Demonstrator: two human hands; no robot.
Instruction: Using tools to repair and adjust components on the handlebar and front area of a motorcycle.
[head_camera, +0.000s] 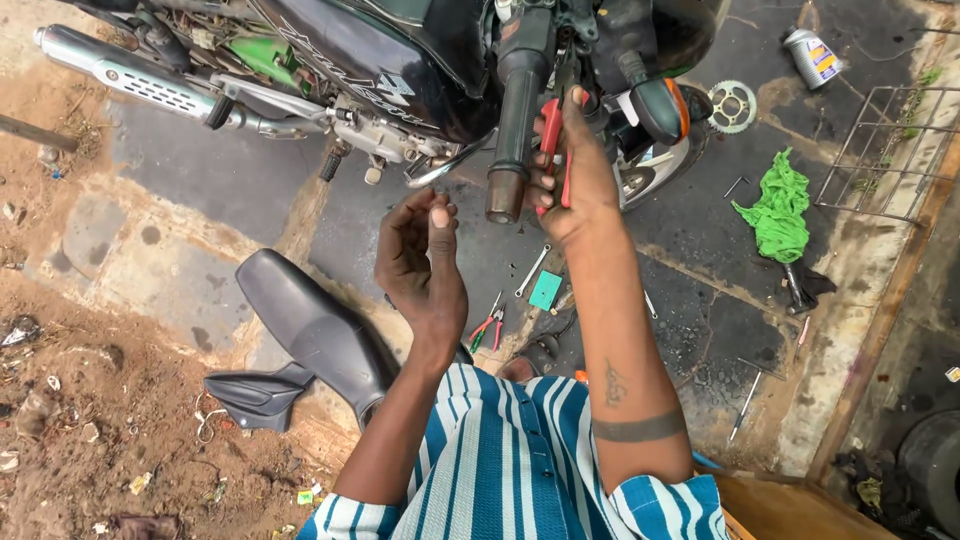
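Gripping red-handled pliers, right hand; left hand loosely cupped, empty.

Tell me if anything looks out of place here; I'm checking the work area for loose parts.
Yes. The motorcycle's black seat lies off the bike on the ground. A sprocket, a wrench, pliers and a green rag are scattered on the paving. The right hand holds a red-handled tool; the left hand is empty.
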